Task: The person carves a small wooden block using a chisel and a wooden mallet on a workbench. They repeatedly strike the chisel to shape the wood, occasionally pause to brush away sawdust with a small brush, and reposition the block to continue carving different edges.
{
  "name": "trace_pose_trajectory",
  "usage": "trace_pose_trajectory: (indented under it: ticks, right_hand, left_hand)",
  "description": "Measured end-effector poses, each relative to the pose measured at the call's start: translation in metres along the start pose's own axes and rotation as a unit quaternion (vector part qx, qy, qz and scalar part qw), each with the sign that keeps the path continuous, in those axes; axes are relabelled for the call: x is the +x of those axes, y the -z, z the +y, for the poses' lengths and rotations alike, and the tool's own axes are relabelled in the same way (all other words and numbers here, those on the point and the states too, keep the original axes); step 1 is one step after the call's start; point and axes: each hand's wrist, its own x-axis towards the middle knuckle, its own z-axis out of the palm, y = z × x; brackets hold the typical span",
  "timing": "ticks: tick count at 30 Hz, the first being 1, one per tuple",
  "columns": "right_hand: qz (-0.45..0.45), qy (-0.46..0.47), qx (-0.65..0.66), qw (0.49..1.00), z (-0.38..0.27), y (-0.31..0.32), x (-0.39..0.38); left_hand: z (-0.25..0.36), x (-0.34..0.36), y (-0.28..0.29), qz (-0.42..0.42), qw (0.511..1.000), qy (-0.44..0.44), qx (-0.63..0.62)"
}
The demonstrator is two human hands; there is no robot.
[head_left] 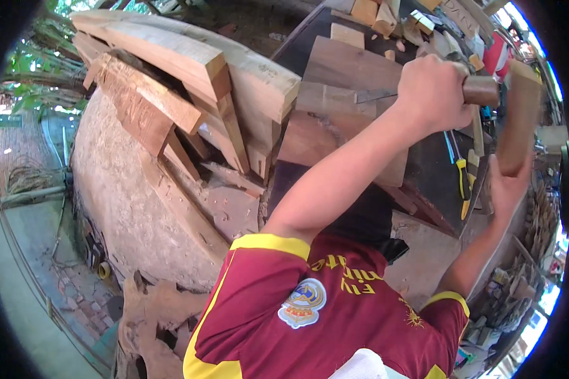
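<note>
Wooden handle (481,90) gripped by left hand (433,95); right hand (508,186) presses flat block (519,117).

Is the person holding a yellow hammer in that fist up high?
No. The left hand grips a brown wooden handle, and the right hand holds a wood block.

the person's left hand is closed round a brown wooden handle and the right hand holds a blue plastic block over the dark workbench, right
Not quite. The head view shows the right hand holding a brown wooden block, not a blue plastic one. The rest stands: the left hand is closed round the brown wooden handle, over the dark workbench.
</note>
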Motion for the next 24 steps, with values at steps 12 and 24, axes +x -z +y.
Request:
trace_pose_trajectory:
  ticks: [12,24]
  right_hand:
    - [0.124,-0.181,0.195,0.956,0.034,-0.007,-0.020]
    - [0.025,-0.151,0.114,0.982,0.027,-0.030,-0.045]
  left_hand:
    - [0.006,-0.003,-0.019,-0.070,0.997,-0.003,0.037]
    - [0.005,-0.003,-0.026,-0.106,0.990,0.015,0.093]
